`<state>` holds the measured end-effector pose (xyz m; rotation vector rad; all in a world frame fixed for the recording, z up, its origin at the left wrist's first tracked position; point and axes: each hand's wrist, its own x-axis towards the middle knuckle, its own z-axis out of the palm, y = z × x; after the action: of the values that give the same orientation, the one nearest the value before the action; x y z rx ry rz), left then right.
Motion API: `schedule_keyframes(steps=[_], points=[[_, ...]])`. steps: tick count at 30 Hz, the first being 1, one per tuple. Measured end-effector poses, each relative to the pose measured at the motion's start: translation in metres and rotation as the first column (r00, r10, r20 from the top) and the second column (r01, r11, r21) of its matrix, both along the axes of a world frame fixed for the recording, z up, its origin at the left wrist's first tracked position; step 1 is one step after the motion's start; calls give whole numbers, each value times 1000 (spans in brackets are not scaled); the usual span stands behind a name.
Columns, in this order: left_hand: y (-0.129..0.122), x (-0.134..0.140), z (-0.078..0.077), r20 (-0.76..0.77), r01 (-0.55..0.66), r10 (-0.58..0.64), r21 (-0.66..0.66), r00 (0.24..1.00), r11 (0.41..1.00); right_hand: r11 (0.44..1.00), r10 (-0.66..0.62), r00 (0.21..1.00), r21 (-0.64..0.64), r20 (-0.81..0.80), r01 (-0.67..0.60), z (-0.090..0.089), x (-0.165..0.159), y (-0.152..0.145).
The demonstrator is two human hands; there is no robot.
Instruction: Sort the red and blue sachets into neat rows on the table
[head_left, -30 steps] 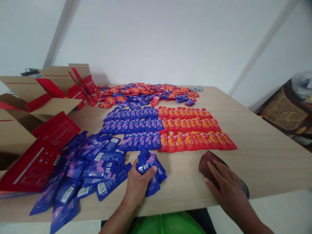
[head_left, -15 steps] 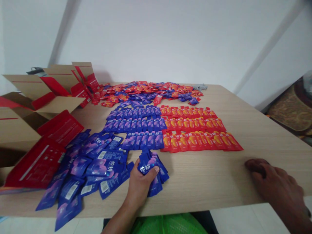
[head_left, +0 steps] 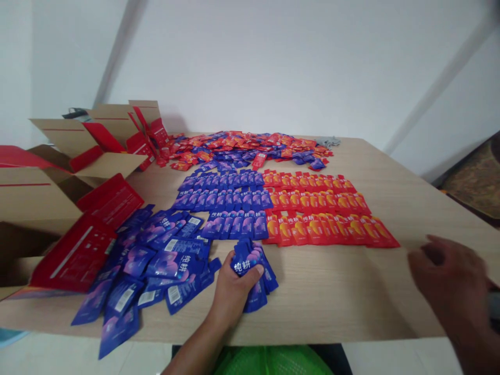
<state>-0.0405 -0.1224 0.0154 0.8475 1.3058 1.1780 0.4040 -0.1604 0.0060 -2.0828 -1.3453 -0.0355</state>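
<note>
My left hand [head_left: 234, 284] is closed around a fanned stack of blue-purple pouches [head_left: 250, 299], its thumb pressing on the top one. The stack is near the table's front edge, just below the lowest row of blue pouches [head_left: 230, 225]. At the right, my right hand [head_left: 449, 276] hovers over the table, blurred by motion. Its thumb and index finger are apart, and nothing shows between them. Closest to it is the end of the lowest row of red-orange pouches [head_left: 332, 229]. Left of my left hand lies a loose heap of blue pouches [head_left: 167, 265].
Open cardboard boxes with red flaps [head_left: 74, 255] stand along the left side. A long mixed pile of red and blue pouches [head_left: 250, 146] lies at the back by the wall. Grey scraps [head_left: 328, 141] lie at its right end. The wooden table [head_left: 336, 291] ends close before me.
My right hand has lifted off the tabletop. My left hand keeps its grip on the blue pouches. The whole view has shifted slightly.
</note>
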Motion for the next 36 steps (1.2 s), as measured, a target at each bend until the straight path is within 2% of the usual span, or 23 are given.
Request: schedule_keyframes(steps=[1,2,3,5,6,7,8,10,12,18,21,25,28,32,36], points=[[1,1,-1,6,11,-11,-7,1000,1000,998,25,998,62,-65,-21,0,-42,1],[2,2,-1,15,26,-26,-14,1000,1000,989,150,974,39,-171,-146,-2,-85,2],[3,4,-2,38,48,-47,-18,998,999,944,312,894,-6,-321,-331,-3,-127,2],[4,6,-4,125,123,-120,-17,985,992,809,484,652,15,-583,-587,-5,-197,4],[4,7,-5,178,168,-163,-10,970,986,757,517,524,76,-677,-649,-5,-223,5],[4,7,-6,222,208,-202,-3,954,978,730,523,416,139,-744,-669,-4,-241,6],[4,8,-6,253,236,-230,3,940,972,700,522,336,168,-784,-694,-4,-254,7],[3,7,-6,277,259,-251,10,928,966,664,514,256,191,-818,-723,-3,-263,11],[3,8,-6,279,253,-248,20,928,967,657,494,249,169,-833,-735,-6,-261,15],[1,16,-9,253,186,-184,18,950,982,718,424,232,169,-875,-675,-24,-244,22],[-2,22,-9,262,169,-169,21,950,985,751,409,262,158,-874,-641,-21,-241,21],[-4,31,-8,254,172,-172,20,952,985,722,435,193,213,-880,-659,-7,-240,17],[-6,41,-6,226,200,-200,25,953,980,722,455,237,199,-858,-663,-4,-239,13],[-7,59,0,197,230,-234,45,952,972,783,422,298,178,-856,-595,-10,-234,7],[-10,77,3,202,264,-270,57,941,963,817,374,328,140,-868,-559,-10,-230,1]])
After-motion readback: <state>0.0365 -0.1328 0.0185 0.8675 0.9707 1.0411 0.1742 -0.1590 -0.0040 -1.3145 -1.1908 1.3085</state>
